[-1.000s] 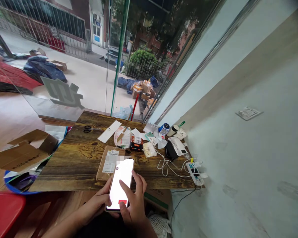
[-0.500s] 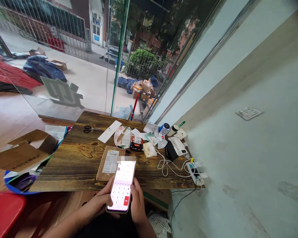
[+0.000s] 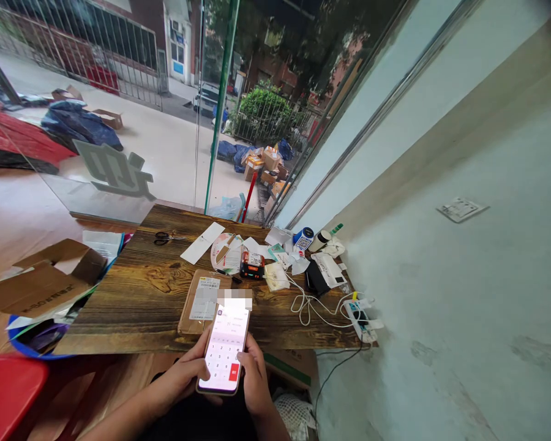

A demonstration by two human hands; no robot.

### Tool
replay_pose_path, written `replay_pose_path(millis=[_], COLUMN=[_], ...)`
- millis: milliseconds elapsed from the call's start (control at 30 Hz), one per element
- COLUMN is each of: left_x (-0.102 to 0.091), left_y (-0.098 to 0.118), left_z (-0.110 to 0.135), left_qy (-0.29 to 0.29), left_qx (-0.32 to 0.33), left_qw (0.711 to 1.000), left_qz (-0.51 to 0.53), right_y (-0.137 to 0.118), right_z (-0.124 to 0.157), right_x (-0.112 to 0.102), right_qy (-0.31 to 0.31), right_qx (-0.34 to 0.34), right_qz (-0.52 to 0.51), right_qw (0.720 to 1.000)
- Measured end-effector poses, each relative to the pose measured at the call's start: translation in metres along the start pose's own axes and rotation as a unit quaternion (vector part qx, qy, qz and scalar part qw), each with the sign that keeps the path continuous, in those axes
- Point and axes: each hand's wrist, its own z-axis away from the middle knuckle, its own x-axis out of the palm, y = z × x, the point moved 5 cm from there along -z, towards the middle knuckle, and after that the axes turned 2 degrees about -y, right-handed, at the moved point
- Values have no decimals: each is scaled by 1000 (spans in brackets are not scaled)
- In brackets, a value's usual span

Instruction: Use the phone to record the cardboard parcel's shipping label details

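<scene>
A smartphone (image 3: 224,346) with a number keypad on its bright screen is held upright between both hands at the table's near edge. My left hand (image 3: 190,370) grips its left side, the thumb over the lower left keys. Around the right side is my right hand (image 3: 256,373), its thumb over the right edge of the keypad. Behind the phone, a flat cardboard parcel (image 3: 190,312) with a white label lies on the wooden table (image 3: 133,306); the phone hides part of it. Farther back stands a small black and orange label printer (image 3: 252,264).
Scissors (image 3: 163,237) and a white paper strip (image 3: 202,243) lie at the back. White cables run to a power strip (image 3: 360,321) at the right. An open carton (image 3: 50,275) sits left of the table, above a red stool (image 3: 11,392). A wall bounds the right side.
My right thumb has shifted left and up onto the edge of the screen. Small text now shows in the upper part of the display. The phone and left hand have hardly moved.
</scene>
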Motion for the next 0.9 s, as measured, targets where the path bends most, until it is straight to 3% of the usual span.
replay_pose_path(millis=[300, 900], left_x=[-1, 7], left_y=[-3, 2], left_z=[-2, -1], left_qy=[-3, -18], left_qx=[4, 22], left_qw=[1000, 999], left_qz=[6, 15], right_y=[6, 13], right_z=[0, 1], right_x=[-9, -12], right_qy=[50, -3], right_qx=[9, -16], right_qz=[21, 25], right_qw=[998, 1000])
